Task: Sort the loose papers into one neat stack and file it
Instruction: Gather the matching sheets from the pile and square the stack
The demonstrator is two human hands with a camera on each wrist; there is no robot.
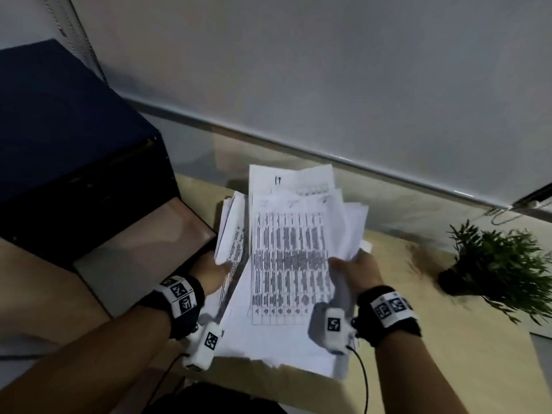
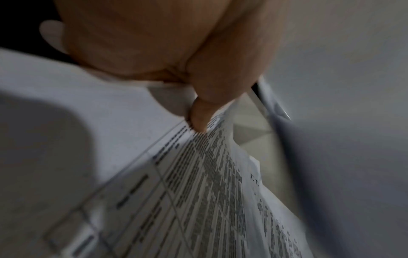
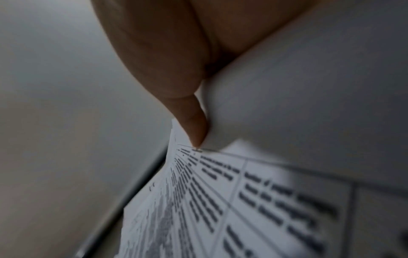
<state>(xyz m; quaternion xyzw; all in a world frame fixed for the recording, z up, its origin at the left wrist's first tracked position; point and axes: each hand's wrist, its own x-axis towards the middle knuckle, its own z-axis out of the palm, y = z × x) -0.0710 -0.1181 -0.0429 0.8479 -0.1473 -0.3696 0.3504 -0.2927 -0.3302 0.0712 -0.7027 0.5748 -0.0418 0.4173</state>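
While both hands, left hand (image 1: pixel 213 268) and right hand (image 1: pixel 357 270), pinch them, thin printed papers (image 1: pixel 288 258) fan unevenly, edges curling.

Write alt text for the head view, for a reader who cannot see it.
Both hands hold an untidy bundle of printed papers above a wooden desk: the left hand grips its left edge, the right hand its right edge. A dark blue box stands to the left, a small potted plant to the right.
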